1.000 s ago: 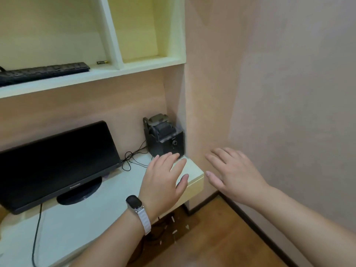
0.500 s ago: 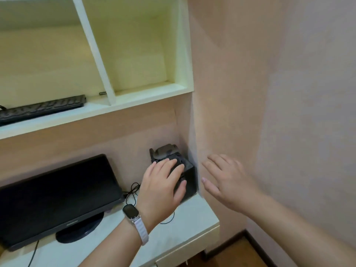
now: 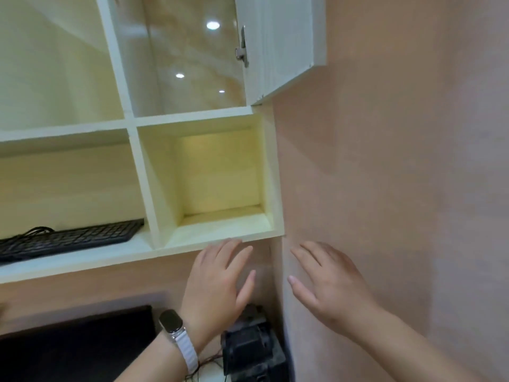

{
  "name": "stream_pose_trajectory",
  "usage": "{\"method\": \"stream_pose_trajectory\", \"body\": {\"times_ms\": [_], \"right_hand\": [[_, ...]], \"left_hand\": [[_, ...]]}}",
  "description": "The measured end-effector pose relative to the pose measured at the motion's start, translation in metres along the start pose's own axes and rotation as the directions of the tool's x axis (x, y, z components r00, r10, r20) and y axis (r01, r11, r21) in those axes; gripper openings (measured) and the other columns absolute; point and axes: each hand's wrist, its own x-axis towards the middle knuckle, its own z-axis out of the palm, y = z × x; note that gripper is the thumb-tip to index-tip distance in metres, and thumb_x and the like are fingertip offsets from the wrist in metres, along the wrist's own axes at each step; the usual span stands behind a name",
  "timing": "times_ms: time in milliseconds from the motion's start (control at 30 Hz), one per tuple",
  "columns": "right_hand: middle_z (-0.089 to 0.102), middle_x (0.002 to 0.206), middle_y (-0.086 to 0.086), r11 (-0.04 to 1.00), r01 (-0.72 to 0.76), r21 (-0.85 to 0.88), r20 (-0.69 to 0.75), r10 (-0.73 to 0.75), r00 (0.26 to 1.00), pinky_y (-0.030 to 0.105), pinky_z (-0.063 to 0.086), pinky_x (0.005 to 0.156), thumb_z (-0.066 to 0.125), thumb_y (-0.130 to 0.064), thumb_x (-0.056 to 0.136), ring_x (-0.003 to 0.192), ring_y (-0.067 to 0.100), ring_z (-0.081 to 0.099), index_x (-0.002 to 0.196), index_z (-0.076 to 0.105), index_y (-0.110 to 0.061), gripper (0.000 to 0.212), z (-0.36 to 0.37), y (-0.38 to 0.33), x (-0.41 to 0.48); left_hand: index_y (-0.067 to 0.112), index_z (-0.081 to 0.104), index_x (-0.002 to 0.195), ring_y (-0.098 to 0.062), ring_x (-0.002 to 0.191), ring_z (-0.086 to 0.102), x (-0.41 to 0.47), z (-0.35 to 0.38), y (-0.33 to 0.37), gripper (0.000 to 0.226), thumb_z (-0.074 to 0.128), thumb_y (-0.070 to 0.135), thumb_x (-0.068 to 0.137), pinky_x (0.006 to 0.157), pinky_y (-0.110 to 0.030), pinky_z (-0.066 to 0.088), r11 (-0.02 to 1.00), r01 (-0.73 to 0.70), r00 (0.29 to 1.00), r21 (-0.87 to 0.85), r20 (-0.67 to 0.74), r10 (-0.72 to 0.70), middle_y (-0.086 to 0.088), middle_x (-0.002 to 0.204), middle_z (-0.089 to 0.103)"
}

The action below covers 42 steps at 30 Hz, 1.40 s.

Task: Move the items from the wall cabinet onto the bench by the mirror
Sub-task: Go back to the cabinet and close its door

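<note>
home office nook | keyboard (image 3: 68, 238) on shelf | monitor (image 3: 77, 346) below | wall cabinet (image 3: 286, 45) above

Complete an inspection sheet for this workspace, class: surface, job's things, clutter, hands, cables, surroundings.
Surface: pale shelf unit, right cubby bare.
Job's things: black keyboard lying on the lower left shelf; cabinet door open at upper right.
Clutter: black box-shaped device and dark monitor below.
Hands: left hand and right hand open, holding nothing.
Cables: keyboard cord; thin wires beside the device.
Surroundings: pinkish wall.
</note>
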Motion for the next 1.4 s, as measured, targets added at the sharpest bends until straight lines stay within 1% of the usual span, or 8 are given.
{"method": "stream_pose_trajectory", "body": {"times_ms": [267, 567, 700, 900, 1033, 1167, 1267, 1400], "right_hand": [[0.046, 0.146, 0.000, 0.935, -0.113, 0.335, -0.109, 0.158, 0.981, 0.024, 0.030, 0.102, 0.037, -0.061, 0.083, 0.133, 0.017, 0.041, 0.147, 0.036, -0.015, 0.079, -0.038, 0.009, 0.095], [0.042, 0.134, -0.015, 0.633, 0.053, 0.772, -0.325, 0.323, 0.889, 0.014, 0.034, 0.104, 0.051, -0.057, 0.077, 0.126, -0.001, 0.042, 0.146, 0.025, -0.030, 0.078, -0.066, -0.014, 0.176], [0.040, 0.130, -0.028, 0.626, 0.219, 0.748, -0.447, 0.231, 0.864, 0.012, 0.031, 0.106, 0.057, -0.039, 0.086, 0.126, -0.007, 0.040, 0.129, 0.029, -0.044, 0.052, -0.065, -0.025, 0.193], [0.038, 0.138, -0.017, 0.639, 0.325, 0.697, -0.525, 0.146, 0.839, 0.019, 0.028, 0.112, 0.058, -0.033, 0.086, 0.136, 0.004, 0.036, 0.133, 0.024, -0.044, 0.059, -0.054, -0.032, 0.213], [0.042, 0.138, 0.002, 0.676, 0.370, 0.637, -0.567, 0.085, 0.819, 0.046, 0.030, 0.115, 0.058, -0.026, 0.087, 0.135, 0.023, 0.040, 0.139, 0.029, -0.026, 0.060, -0.045, -0.034, 0.228], [0.030, 0.152, 0.015, 0.822, 0.282, 0.496, -0.536, 0.034, 0.844, 0.046, 0.026, 0.117, 0.050, -0.039, 0.091, 0.143, 0.026, 0.029, 0.147, 0.022, -0.002, 0.073, -0.033, -0.043, 0.239], [0.008, 0.160, -0.007, 0.880, 0.283, 0.381, -0.502, -0.060, 0.863, 0.024, 0.011, 0.121, 0.043, -0.052, 0.093, 0.149, 0.003, 0.004, 0.153, 0.004, -0.028, 0.076, -0.026, -0.056, 0.248], [-0.004, 0.163, -0.011, 0.898, 0.291, 0.331, -0.472, -0.109, 0.875, 0.048, 0.016, 0.121, 0.034, -0.068, 0.091, 0.151, 0.010, -0.005, 0.153, -0.005, -0.037, 0.079, -0.022, -0.064, 0.264]], "left_hand": [[0.013, 0.067, 0.116, -0.029, 0.110, 0.057, 0.087, -0.015, -0.038, 0.040, 0.054, 0.037, 0.086, 0.092, -0.039, 0.039, 0.999, 0.035, 0.980, 0.014, -0.195, -0.031, -0.008, 0.121, 0.063], [0.009, 0.067, 0.117, -0.036, 0.117, 0.055, 0.169, -0.040, -0.098, 0.041, 0.056, 0.032, 0.085, 0.097, -0.050, 0.042, 0.973, -0.121, 0.915, 0.195, -0.358, 0.186, -0.017, 0.127, 0.060], [0.008, 0.064, 0.124, -0.036, 0.127, 0.049, 0.177, -0.046, -0.131, 0.046, 0.056, 0.032, 0.086, 0.104, -0.051, 0.039, 0.940, -0.184, 0.911, 0.288, -0.308, 0.273, -0.018, 0.138, 0.054], [0.010, 0.059, 0.132, -0.032, 0.140, 0.038, 0.168, -0.051, -0.181, 0.051, 0.054, 0.032, 0.087, 0.110, -0.051, 0.034, 0.870, -0.266, 0.913, 0.414, -0.183, 0.366, -0.015, 0.149, 0.043], [0.012, 0.057, 0.134, -0.030, 0.141, 0.036, 0.167, -0.055, -0.192, 0.054, 0.059, 0.030, 0.084, 0.111, -0.050, 0.033, 0.840, -0.280, 0.905, 0.464, -0.165, 0.393, -0.015, 0.151, 0.040], [0.013, 0.059, 0.132, -0.030, 0.141, 0.036, 0.167, -0.054, -0.193, 0.053, 0.060, 0.030, 0.082, 0.111, -0.051, 0.033, 0.847, -0.272, 0.902, 0.457, -0.186, 0.390, -0.014, 0.152, 0.039], [0.014, 0.061, 0.130, -0.029, 0.139, 0.040, 0.167, -0.052, -0.192, 0.051, 0.061, 0.030, 0.081, 0.111, -0.050, 0.032, 0.862, -0.266, 0.895, 0.431, -0.223, 0.388, -0.013, 0.151, 0.041], [0.015, 0.064, 0.127, -0.028, 0.138, 0.041, 0.167, -0.051, -0.192, 0.049, 0.061, 0.030, 0.080, 0.110, -0.050, 0.033, 0.872, -0.277, 0.881, 0.403, -0.255, 0.398, -0.012, 0.149, 0.043]]}}
